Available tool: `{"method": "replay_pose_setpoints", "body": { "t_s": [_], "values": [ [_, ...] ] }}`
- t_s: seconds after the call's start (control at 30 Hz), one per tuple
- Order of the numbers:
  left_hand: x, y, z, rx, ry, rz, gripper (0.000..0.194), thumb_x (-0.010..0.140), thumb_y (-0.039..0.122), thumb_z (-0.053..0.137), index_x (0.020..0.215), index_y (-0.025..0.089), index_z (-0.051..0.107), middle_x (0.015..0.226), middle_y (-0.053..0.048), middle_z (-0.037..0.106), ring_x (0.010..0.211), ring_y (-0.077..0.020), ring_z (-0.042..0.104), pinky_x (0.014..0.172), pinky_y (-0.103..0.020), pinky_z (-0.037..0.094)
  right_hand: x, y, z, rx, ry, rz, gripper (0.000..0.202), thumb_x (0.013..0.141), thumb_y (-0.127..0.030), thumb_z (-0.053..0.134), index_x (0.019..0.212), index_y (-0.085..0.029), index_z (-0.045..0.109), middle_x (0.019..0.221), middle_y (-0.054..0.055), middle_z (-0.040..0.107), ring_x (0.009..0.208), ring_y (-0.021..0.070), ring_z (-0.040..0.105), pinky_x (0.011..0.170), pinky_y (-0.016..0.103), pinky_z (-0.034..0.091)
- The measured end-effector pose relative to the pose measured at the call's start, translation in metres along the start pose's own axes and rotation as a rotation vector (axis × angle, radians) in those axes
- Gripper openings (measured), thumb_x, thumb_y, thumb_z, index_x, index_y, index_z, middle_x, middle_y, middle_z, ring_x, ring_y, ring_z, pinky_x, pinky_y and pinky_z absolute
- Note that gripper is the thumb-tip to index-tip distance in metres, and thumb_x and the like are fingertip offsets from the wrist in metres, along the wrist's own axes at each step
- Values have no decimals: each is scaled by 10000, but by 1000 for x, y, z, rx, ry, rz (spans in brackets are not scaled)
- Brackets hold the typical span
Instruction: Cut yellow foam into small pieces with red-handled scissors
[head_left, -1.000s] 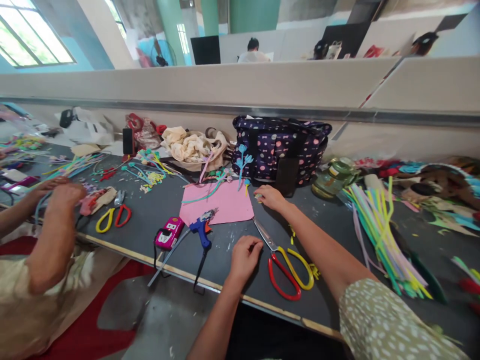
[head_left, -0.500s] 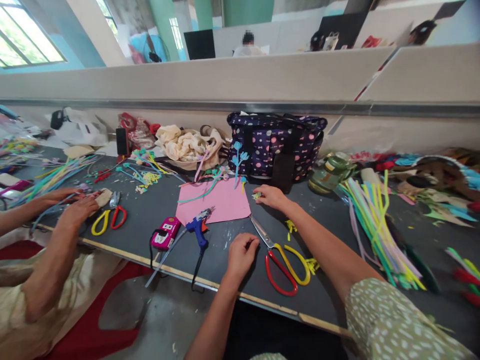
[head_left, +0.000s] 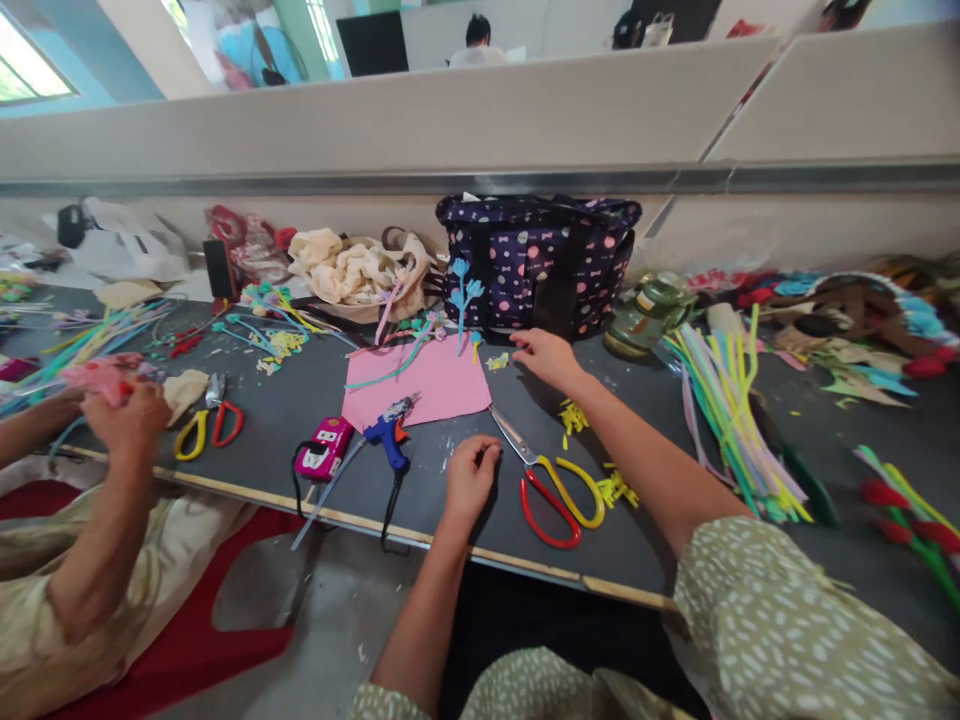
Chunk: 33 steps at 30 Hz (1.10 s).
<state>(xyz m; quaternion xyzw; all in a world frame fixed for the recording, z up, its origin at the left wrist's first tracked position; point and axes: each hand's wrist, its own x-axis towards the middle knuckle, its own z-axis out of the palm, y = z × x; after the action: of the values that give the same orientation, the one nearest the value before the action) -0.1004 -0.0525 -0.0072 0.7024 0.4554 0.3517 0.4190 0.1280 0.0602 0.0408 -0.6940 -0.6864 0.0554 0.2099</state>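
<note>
My right hand (head_left: 547,360) reaches over the dark tabletop, fingers apart and nothing visible in them. Just left of its fingertips lies a small pile of pale yellow-green bits (head_left: 497,361). My left hand (head_left: 471,478) rests near the front edge with its fingers curled in, nothing showing between them. Scissors (head_left: 529,458) with one red and one yellow handle lie between my hands, partly spread. A pink sheet (head_left: 420,385) is left of the bits, with blue fuzzy-stem flowers (head_left: 463,295) at its back edge. Yellow clippings (head_left: 574,416) lie by my right forearm.
A blue glue gun (head_left: 390,435) and a magenta box (head_left: 324,450) sit to the left. Behind stand a patterned bag (head_left: 525,265) and a green jar (head_left: 646,315). Fuzzy stems (head_left: 739,410) lie right. At far left, a co-worker's hands (head_left: 127,405) hold something pink.
My right hand has let go of the yellow-green bits and drawn slightly away from them, its fingers spreading. My left hand stays curled. The co-worker's hands have lifted with a pink thing.
</note>
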Motion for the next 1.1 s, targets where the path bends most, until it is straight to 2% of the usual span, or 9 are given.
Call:
{"method": "replay_pose_setpoints", "body": {
  "t_s": [0.1,0.2,0.3,0.43,0.57,0.67,0.77,0.97,1.1],
  "values": [
    [1,0,1,-45,55,-9,177,844,266,507,922,197,650,905,-44,670,836,-159,604,761,-281,452,-25,15,-28,35,31,19,349,813,-295,563,1150,-220,612,1029,34,665,816,137,595,741,250,453],
    [1,2,1,-39,16,-11,163,819,278,553,929,202,647,871,-30,663,773,-146,592,715,-265,449,-63,30,-56,137,100,-22,292,817,-304,548,1069,-193,646,967,31,677,787,138,599,726,253,455],
    [0,6,0,45,-21,11,167,830,336,551,804,205,651,736,-7,634,721,-144,565,707,-271,433,-107,42,-78,143,111,10,229,833,-334,529,962,-206,669,875,13,687,732,130,592,673,240,438],
    [0,12,-1,147,60,95,251,843,373,539,668,199,582,671,-1,575,702,-148,530,703,-285,425,-156,59,-95,13,123,75,210,840,-383,525,830,-213,647,807,16,663,723,145,578,667,259,427],
    [1,24,1,259,124,225,94,824,295,575,819,210,615,956,-39,624,969,-191,532,897,-353,401,-190,79,-101,-25,43,-52,148,827,-319,533,874,-213,624,935,50,647,935,198,567,825,324,432],
    [2,34,8,320,120,249,137,814,257,585,943,226,622,1047,-50,603,1039,-209,506,930,-379,388,-207,83,-102,78,20,-26,178,840,-307,514,962,-220,611,971,44,637,917,183,575,816,315,444],
    [3,41,16,356,98,258,84,831,249,562,870,231,634,965,-37,605,987,-204,512,911,-372,393,-216,67,-99,195,26,19,187,869,-334,483,948,-215,604,928,40,626,775,144,576,702,265,447],
    [8,56,25,467,76,254,82,833,236,556,830,230,637,943,-39,593,972,-209,497,903,-380,381,-217,20,-77,-11,-98,-230,245,910,-296,411,831,-202,623,864,69,631,852,178,538,759,300,362],
    [19,72,38,583,-79,343,104,803,311,614,771,215,636,933,-47,570,950,-220,471,853,-369,381,-213,29,-73,-102,-21,-178,225,910,-294,419,869,-197,619,904,77,641,874,195,535,778,320,323]
  ]
}}
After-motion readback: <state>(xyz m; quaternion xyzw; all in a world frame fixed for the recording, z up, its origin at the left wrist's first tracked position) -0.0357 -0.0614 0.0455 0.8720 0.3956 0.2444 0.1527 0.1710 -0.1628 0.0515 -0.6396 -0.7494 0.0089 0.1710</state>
